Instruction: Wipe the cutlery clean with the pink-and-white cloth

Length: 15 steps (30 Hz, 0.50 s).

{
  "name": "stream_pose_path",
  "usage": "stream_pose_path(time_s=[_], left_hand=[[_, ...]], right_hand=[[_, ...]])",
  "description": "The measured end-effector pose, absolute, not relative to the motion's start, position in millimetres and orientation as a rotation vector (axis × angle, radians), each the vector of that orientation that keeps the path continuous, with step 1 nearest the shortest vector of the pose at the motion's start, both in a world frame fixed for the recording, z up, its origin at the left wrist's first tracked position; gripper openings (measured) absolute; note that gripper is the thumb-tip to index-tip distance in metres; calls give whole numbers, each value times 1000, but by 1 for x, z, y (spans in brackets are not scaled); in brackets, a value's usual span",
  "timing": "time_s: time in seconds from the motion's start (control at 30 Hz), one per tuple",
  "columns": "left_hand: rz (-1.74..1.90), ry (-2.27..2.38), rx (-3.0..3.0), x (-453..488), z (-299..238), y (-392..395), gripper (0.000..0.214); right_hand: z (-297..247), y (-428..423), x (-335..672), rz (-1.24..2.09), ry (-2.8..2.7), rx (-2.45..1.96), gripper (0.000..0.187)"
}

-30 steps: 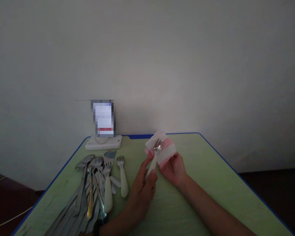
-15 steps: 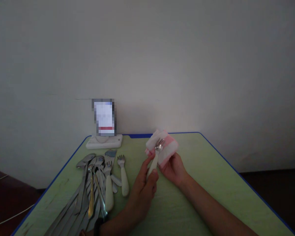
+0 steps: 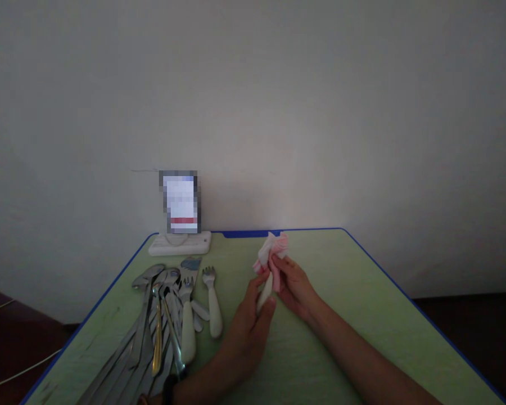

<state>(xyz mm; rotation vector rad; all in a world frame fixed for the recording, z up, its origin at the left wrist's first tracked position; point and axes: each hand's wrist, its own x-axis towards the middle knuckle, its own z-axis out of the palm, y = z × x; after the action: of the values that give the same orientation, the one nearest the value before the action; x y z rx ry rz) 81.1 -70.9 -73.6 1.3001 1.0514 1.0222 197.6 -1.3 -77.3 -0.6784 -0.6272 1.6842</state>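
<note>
A fork (image 3: 265, 292) with a pale handle is held above the table by my left hand (image 3: 253, 320), whose fingers close round the handle. Its metal head is hidden inside a folded pink and white cloth (image 3: 274, 250). My right hand (image 3: 297, 287) pinches that cloth around the fork head from the right side. To the left of my hands, a similar pale-handled fork (image 3: 213, 304) lies on the table, and another fork (image 3: 188, 329) of the same kind rests on a heap of cutlery.
The cutlery heap (image 3: 143, 332) of several spoons, forks and other metal pieces covers the left of the green table (image 3: 341, 264). A phone with a blurred screen (image 3: 182, 202) stands on a white base (image 3: 181, 244) at the back left. A wall (image 3: 278, 112) rises behind the blue table edge.
My right hand has folded the cloth over the fork's head, which lay uncovered on it before. My left hand keeps its grip on the handle.
</note>
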Motion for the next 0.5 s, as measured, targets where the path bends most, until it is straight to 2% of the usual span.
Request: stream_pose_path(time_s=[0.23,0.5], left_hand=[[983,1085,1375,81,-77,-69,50],[993,1073,1367,81,-74,-69,52]], right_hand=[[-80,-1,197,1652,-589,-725,29],[-79,-2,195,1610,-561,-784,28]])
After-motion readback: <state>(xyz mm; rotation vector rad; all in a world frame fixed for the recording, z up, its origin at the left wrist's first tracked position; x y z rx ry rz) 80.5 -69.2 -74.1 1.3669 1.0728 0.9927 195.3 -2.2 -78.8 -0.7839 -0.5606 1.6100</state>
